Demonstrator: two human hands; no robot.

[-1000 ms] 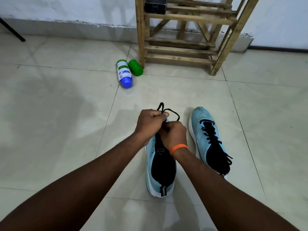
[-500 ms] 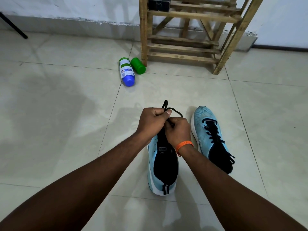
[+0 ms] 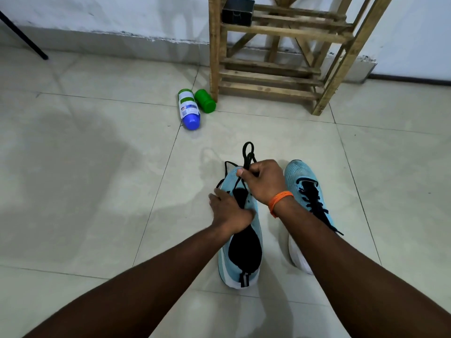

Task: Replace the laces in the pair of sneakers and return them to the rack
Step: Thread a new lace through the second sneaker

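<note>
Black looped lace (image 3: 247, 152), pinch of right hand (image 3: 264, 184); pale-blue knit sneaker (image 3: 255, 209), grip of left hand (image 3: 228, 213).

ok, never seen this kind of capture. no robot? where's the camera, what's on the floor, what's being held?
No robot here: these are a person's two bare arms. One wide-angle camera worn on the head films them, looking forward and down, so there is only this one view.

The left hand holds the sneaker being laced steady on the tiled floor. The right hand, with an orange wristband, pinches its black lace above the toe. The laced sneaker sits just to the right.

Further back stands a wooden rack with a black box on a shelf. A blue-capped bottle and a green bottle are on the floor by its leg.
</note>
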